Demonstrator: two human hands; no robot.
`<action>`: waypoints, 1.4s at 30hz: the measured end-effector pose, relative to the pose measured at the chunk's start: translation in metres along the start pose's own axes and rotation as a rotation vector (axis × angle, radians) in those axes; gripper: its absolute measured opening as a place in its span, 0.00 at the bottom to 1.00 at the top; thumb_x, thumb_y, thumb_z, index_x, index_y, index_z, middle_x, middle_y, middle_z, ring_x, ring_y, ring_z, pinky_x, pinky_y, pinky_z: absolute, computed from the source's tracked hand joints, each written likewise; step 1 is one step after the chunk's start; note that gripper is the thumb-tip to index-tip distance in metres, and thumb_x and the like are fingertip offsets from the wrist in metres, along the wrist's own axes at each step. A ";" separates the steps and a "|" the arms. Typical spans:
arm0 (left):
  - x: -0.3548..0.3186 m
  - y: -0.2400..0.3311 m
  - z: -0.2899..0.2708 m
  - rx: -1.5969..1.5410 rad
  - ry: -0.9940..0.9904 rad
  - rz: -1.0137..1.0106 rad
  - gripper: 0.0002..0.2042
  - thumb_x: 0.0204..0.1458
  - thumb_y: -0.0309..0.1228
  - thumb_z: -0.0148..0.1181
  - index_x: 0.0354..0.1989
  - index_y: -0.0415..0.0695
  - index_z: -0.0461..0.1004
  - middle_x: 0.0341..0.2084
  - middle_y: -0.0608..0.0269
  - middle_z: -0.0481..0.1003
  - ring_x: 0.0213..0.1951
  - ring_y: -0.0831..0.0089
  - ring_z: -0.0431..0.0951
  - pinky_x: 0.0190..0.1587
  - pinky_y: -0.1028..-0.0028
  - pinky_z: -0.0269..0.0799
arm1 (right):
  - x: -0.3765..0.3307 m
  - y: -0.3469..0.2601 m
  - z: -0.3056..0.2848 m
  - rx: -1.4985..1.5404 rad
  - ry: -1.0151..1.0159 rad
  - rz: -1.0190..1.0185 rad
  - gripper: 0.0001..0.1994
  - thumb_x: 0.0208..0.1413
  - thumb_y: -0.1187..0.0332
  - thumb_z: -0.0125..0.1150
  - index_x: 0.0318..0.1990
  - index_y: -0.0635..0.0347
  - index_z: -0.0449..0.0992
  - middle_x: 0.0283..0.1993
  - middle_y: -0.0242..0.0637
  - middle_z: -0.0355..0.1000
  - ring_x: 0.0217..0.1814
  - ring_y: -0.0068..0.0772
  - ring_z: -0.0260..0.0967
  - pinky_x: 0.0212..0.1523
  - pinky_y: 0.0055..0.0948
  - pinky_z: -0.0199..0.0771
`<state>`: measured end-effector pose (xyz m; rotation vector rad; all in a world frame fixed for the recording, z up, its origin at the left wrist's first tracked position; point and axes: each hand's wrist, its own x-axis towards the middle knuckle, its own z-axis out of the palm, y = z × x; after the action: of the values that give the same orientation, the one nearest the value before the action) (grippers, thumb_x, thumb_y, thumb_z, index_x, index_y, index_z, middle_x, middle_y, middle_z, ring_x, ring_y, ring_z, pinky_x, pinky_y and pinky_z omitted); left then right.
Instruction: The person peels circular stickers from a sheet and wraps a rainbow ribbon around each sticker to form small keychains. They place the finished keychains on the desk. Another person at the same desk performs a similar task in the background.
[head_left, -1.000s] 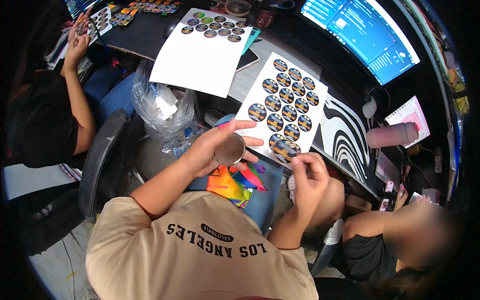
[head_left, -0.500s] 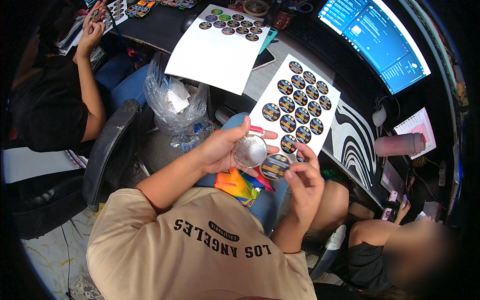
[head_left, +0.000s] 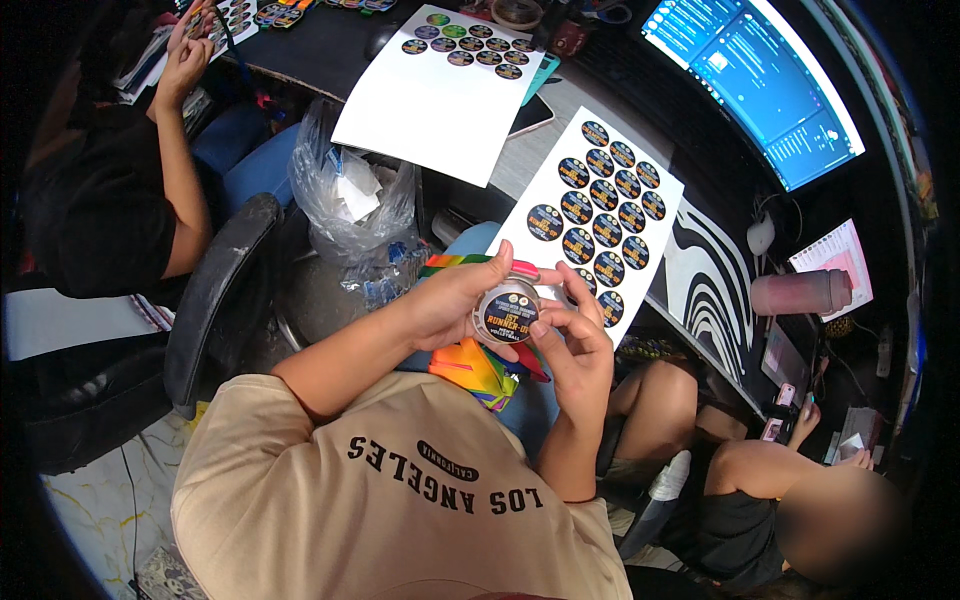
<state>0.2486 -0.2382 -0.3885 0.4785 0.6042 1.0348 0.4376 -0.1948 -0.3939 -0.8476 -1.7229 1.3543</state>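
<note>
My left hand [head_left: 450, 300] holds a round silver medal [head_left: 483, 296] over my lap, its thumb along the top edge. A round dark sticker [head_left: 508, 320] with gold and white lettering lies over the medal's face, leaving a silver rim showing around it. My right hand [head_left: 575, 345] pinches the sticker's right edge with thumb and fingers, against the medal. A multicoloured ribbon [head_left: 465, 372] hangs below my hands onto my lap, and a striped part of it shows above my left wrist. Just beyond my hands is a white sheet [head_left: 546, 185] with rows of similar round stickers.
Another white sheet [head_left: 420, 130] with smaller round stickers lies farther left on the desk. A clear plastic bag [head_left: 335, 235] with scraps is at my left. A monitor [head_left: 750, 90] and pink bottle [head_left: 800, 292] stand right. People sit on both sides; a chair back [head_left: 225, 300] is left.
My right hand has moved left and brought the sticker from beside the medal onto its face. The medal was bare silver before. The striped ribbon part above my left wrist has come into sight.
</note>
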 end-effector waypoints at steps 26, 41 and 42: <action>0.002 -0.004 -0.002 0.027 0.023 0.008 0.36 0.61 0.59 0.27 0.66 0.41 0.57 0.50 0.52 0.73 0.47 0.69 0.78 0.38 0.69 0.83 | 0.003 0.004 -0.002 -0.081 -0.025 -0.013 0.06 0.46 0.71 0.69 0.33 0.61 0.81 0.59 0.51 0.69 0.62 0.45 0.61 0.64 0.41 0.54; 0.002 -0.006 -0.003 0.026 0.029 0.008 0.35 0.62 0.57 0.26 0.65 0.40 0.57 0.51 0.52 0.72 0.47 0.69 0.78 0.37 0.70 0.84 | 0.003 0.005 -0.002 -0.079 -0.017 -0.013 0.07 0.45 0.71 0.70 0.33 0.61 0.81 0.58 0.52 0.69 0.62 0.46 0.62 0.63 0.41 0.55; 0.002 -0.006 -0.003 0.023 0.025 0.007 0.35 0.62 0.57 0.26 0.65 0.40 0.57 0.51 0.52 0.72 0.47 0.69 0.78 0.37 0.70 0.84 | 0.003 0.005 -0.002 -0.081 -0.014 -0.013 0.07 0.45 0.71 0.70 0.33 0.61 0.81 0.58 0.51 0.69 0.62 0.46 0.62 0.63 0.41 0.55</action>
<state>0.2514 -0.2386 -0.3952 0.4886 0.6382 1.0424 0.4378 -0.1906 -0.3981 -0.8723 -1.8016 1.2919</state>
